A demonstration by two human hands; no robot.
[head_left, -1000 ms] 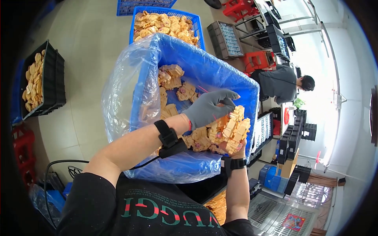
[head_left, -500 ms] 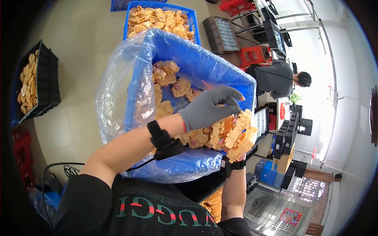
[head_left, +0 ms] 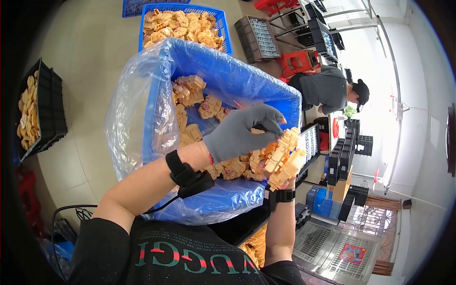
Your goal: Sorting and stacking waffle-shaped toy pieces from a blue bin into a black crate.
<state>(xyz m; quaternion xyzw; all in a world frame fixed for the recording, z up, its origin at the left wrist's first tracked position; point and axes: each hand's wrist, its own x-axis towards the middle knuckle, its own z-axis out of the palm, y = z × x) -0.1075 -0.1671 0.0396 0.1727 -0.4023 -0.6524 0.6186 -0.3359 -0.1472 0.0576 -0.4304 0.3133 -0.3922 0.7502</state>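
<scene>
My left hand (head_left: 243, 132), in a grey glove with a bare fingertip showing, reaches over a blue bin lined with clear film (head_left: 159, 109). Its fingers are curled toward the thumb beside a knobbly pale-orange moulded plastic part (head_left: 285, 159); what they grip is hidden. A thin red strip (head_left: 238, 104) shows just past its knuckles, and I cannot tell whether the hand holds it. My right hand (head_left: 290, 183) supports the plastic part from below, mostly hidden behind it. Similar moulded parts (head_left: 190, 90) lie loose in the bin.
A blue basket (head_left: 228, 35) heaped with pale-orange pieces stands behind the bin. To the left is a black crate (head_left: 52, 109) of similar pieces. A person in dark clothes (head_left: 323, 88) bends at a bench on the right. A black cable (head_left: 71, 207) runs near my left arm.
The view has shifted slightly, so the bin and both hands sit a little further left. The plastic part remains in my right hand, with my left hand beside it. The person at the bench has shifted their head.
</scene>
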